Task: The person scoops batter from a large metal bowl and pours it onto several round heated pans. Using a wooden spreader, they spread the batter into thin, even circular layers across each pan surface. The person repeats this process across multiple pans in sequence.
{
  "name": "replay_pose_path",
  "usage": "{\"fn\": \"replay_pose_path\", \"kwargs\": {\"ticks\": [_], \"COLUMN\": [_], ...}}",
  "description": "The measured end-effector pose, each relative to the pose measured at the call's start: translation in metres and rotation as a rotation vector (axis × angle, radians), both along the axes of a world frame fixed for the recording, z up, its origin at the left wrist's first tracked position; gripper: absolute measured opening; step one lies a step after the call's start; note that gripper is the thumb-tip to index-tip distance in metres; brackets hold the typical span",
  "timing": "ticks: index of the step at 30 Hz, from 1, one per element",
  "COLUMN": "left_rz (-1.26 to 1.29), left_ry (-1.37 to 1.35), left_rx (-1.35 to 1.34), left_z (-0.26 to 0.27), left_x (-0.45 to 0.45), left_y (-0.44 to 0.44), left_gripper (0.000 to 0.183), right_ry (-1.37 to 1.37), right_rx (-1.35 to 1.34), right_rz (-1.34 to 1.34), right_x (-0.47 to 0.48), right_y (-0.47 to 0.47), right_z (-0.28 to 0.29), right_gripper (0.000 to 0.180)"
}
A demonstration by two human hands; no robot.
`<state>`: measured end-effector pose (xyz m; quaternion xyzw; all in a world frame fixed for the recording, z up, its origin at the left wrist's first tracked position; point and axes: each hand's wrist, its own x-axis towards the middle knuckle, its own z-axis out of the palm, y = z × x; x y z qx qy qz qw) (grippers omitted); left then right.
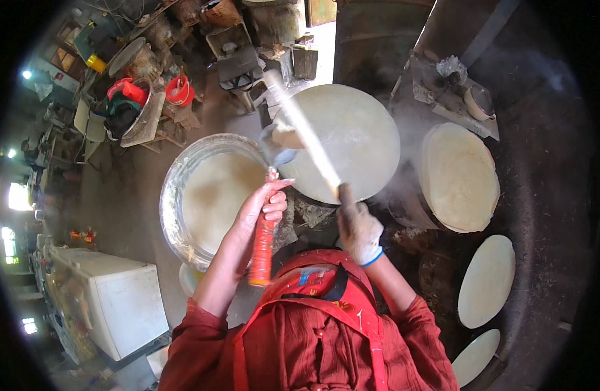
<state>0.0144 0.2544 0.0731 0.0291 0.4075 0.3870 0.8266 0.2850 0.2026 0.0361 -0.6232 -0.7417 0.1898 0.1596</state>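
My left hand (263, 207) grips the red-wrapped handle of a ladle (262, 251). Its blurred bowl, with some pale batter in it, hangs between the basin and the griddle. In a white work glove, my right hand (362, 228) is closed around the dark grip of a long, flat, pale spreader blade (307, 134), which slants up and left across the griddle. A pale sheet of batter (361, 141) covers the round griddle ahead of me. To its left, the wide metal basin (171, 210) holds cream-coloured batter (214, 195).
Round griddles with pale sheets (458, 178) (486, 283) (476, 359) curve down my right side amid steam. A ledge (468, 117) behind them bears a pot. White chest freezer (126, 303) at left; red bucket (180, 92) and stool (238, 68) farther back.
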Motion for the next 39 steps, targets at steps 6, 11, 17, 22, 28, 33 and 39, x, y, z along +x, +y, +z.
{"fn": "replay_pose_path", "kwargs": {"ticks": [6,11,17,22,28,33,39], "left_rz": [0.012,-0.018,-0.099,-0.195,-0.254,-0.272,-0.3], "left_ry": [-0.593,-0.604,-0.445,-0.559,-0.482,-0.38,-0.131], "left_rx": [-0.101,-0.181,-0.242,-0.291,-0.297,-0.261,-0.18], "left_z": [0.022,0.017,0.018,0.002,0.004,-0.003,0.006], "left_x": [-0.017,-0.041,-0.053,-0.051,-0.029,-0.006,0.017], "left_y": [-0.007,-0.017,-0.025,-0.024,-0.029,-0.031,-0.027], "left_gripper": [0.04,0.038,0.037,0.036,0.037,0.025,0.035], "right_ry": [-0.115,0.392,0.852,0.384,0.326,0.37,0.592], "right_rx": [-0.154,-0.189,-0.215,0.245,-0.008,-0.07,-0.231], "right_rz": [-0.176,0.12,-0.655,-0.573,-0.297,-0.102,0.119], "right_x": [0.002,0.008,0.037,0.007,-0.037,-0.052,-0.012], "right_y": [0.007,-0.055,-0.094,-0.102,-0.085,-0.076,-0.059], "right_z": [-0.083,-0.094,-0.127,-0.125,0.022,0.102,0.113], "right_gripper": [0.072,0.066,0.055,0.06,0.067,0.038,0.042]}}
